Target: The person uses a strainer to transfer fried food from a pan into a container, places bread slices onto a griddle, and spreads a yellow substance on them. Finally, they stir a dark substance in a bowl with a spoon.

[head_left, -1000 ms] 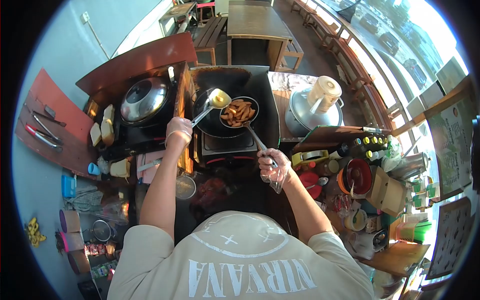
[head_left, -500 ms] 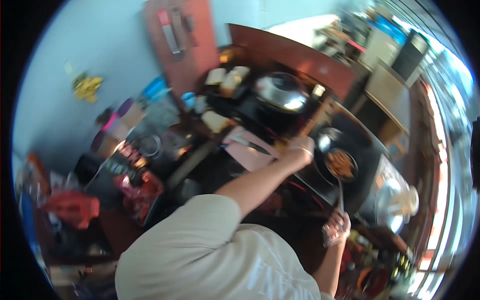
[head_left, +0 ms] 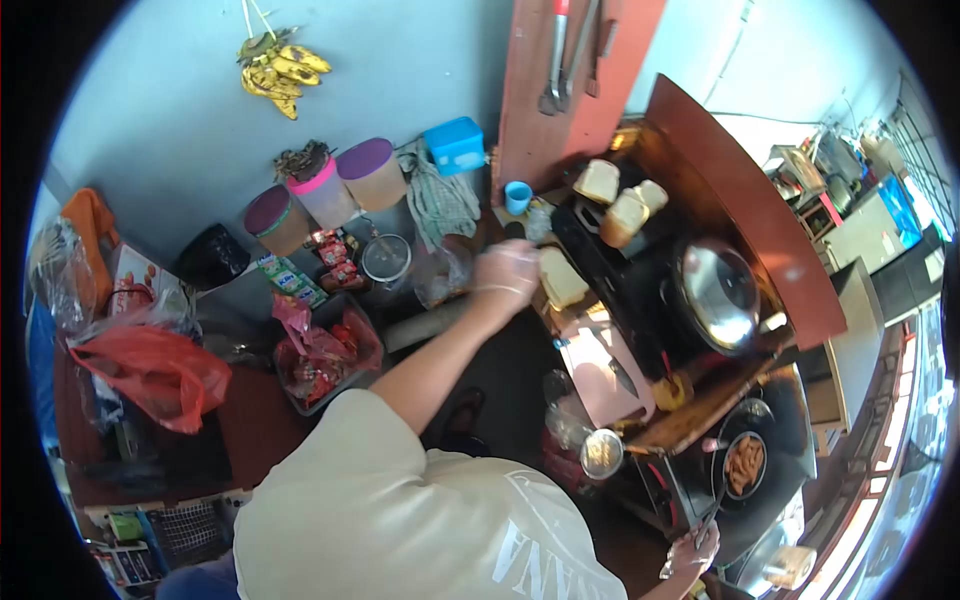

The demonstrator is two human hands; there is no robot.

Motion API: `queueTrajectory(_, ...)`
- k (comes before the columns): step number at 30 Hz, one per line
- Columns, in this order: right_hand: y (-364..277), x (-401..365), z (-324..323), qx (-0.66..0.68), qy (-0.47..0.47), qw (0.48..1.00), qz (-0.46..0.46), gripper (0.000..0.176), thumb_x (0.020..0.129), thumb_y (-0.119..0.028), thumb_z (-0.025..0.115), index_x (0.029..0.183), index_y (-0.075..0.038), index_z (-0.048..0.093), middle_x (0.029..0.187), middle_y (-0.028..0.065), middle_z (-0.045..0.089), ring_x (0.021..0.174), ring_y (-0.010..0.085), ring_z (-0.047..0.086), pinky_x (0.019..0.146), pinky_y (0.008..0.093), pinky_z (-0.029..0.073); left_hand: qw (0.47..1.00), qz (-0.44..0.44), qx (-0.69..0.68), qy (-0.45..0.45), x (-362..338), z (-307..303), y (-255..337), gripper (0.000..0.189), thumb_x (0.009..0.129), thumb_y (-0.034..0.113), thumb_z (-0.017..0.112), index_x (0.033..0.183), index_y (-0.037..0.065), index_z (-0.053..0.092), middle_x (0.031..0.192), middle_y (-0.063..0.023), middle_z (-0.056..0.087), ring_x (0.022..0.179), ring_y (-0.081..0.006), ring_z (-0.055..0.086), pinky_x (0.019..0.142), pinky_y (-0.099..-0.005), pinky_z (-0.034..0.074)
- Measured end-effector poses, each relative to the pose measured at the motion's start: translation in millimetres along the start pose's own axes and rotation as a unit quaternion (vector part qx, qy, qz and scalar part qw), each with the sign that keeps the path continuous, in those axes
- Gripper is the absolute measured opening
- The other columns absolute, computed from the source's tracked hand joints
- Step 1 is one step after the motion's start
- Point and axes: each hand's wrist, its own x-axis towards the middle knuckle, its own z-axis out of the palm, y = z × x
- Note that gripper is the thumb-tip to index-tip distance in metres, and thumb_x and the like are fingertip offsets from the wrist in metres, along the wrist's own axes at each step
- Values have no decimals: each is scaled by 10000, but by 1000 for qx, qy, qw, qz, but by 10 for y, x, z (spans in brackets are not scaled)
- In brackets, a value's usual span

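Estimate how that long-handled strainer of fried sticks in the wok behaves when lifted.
Probably front-heavy: the right hand holds the handle's far end, with the loaded strainer well out. Likely rigid, as the thin handle looks metal. The sticks lie loose, so tilting may spill them into the wok.

Your head has swung left, pushing the wok (head_left: 800, 440) down to the lower right edge, and your left hand (head_left: 508, 272), which held a ladle over it a second ago, now reaches out, blurred, just beside a pale block (head_left: 562, 278).
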Motion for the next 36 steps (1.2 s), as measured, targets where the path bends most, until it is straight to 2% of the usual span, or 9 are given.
queueTrajectory(3, -591, -1070, 784, -89, 91, 979, 160, 844, 952, -543, 582, 1560, -45, 272, 1635, 151, 224, 1511, 378, 174, 1223, 454, 177, 937, -292, -135, 132, 521, -419, -1703, 815, 802, 544, 744, 1403, 52, 498, 1286, -164, 630, 1135, -328, 618, 929, -450, 497)
queueTrajectory(5, -529, -940, 641, -253, 226, 928, -155, 371, 1023, -306, 553, 1150, 17, 684, 976, 106, 725, 810, 296, 677, 733, 407, 552, 715, -588, -348, 149, 1016, -974, -1914, 957, 784, 597, 761, 1479, 53, 393, 1456, -120, 491, 1274, -300, 511, 1026, -450, 428)
queueTrajectory(9, -1181, -626, 980, -268, 320, 870, -260, 370, 987, -326, 584, 1204, -30, 629, 1016, 122, 715, 847, 274, 682, 704, 357, 550, 612, -494, -559, 262, 1562, -892, -2900, 987, 774, 616, 772, 1496, 72, 375, 1513, -85, 426, 1340, -290, 445, 1113, -497, 326)
queueTrajectory(15, -1702, -437, 2390, -174, 129, 935, -280, 444, 934, -356, 631, 1286, -100, 548, 1075, 146, 700, 902, 241, 689, 661, 282, 547, 589, -457, -610, 269, 1778, -860, -3108, 959, 779, 586, 750, 1534, 195, 307, 1567, -51, 358, 1420, -321, 348, 1131, -684, 107)
queueTrajectory(22, -476, -1915, 4551, -257, -99, 851, -448, 256, 876, -254, 665, 968, -15, 668, 868, 89, 706, 747, 188, 678, 725, 302, 568, 597, -455, -608, 259, 1355, -884, -3019, 926, 780, 543, 734, 1526, 219, 292, 1554, -50, 356, 1462, -331, 284, 1101, -740, 104)
queueTrajectory(26, 249, -2194, 5069, -236, -256, 920, -180, 280, 903, -216, 677, 1077, 3, 670, 913, 81, 694, 824, 226, 678, 810, 365, 558, 697, -275, -657, -78, 699, -963, -2487, 633, 893, 333, 635, 1419, 34, 447, 1378, -132, 542, 1337, -302, 481, 1138, -528, 330)
queueTrajectory(30, 1267, -1899, 5027, -24, -484, 815, 316, 650, 981, -523, 518, 1486, -123, 423, 1461, 123, 507, 1285, 331, 530, 998, 550, 476, 579, -293, -617, -444, 360, -570, -1526, 660, 903, 260, 600, 1452, -43, 394, 1386, -165, 535, 1274, -286, 545, 1118, -444, 401)
queueTrajectory(35, 1720, -1758, 4070, 274, -442, 770, 370, 626, 917, -500, 561, 1452, -185, 482, 1418, 105, 559, 1294, 309, 534, 1083, 564, 401, 465, -350, -557, -593, 36, 181, -900, 806, 871, 323, 658, 1517, -24, 323, 1429, -169, 508, 1294, -312, 530, 1147, -429, 365)
queueTrajectory(36, 1769, -1784, 3921, 289, -425, 779, 361, 639, 900, -501, 576, 1447, -182, 488, 1416, 104, 561, 1292, 312, 535, 1086, 564, 400, 589, -261, -471, -602, 6, 314, -786, 919, 827, 398, 701, 1537, -9, 282, 1475, -182, 466, 1349, -335, 474, 1158, -449, 338)
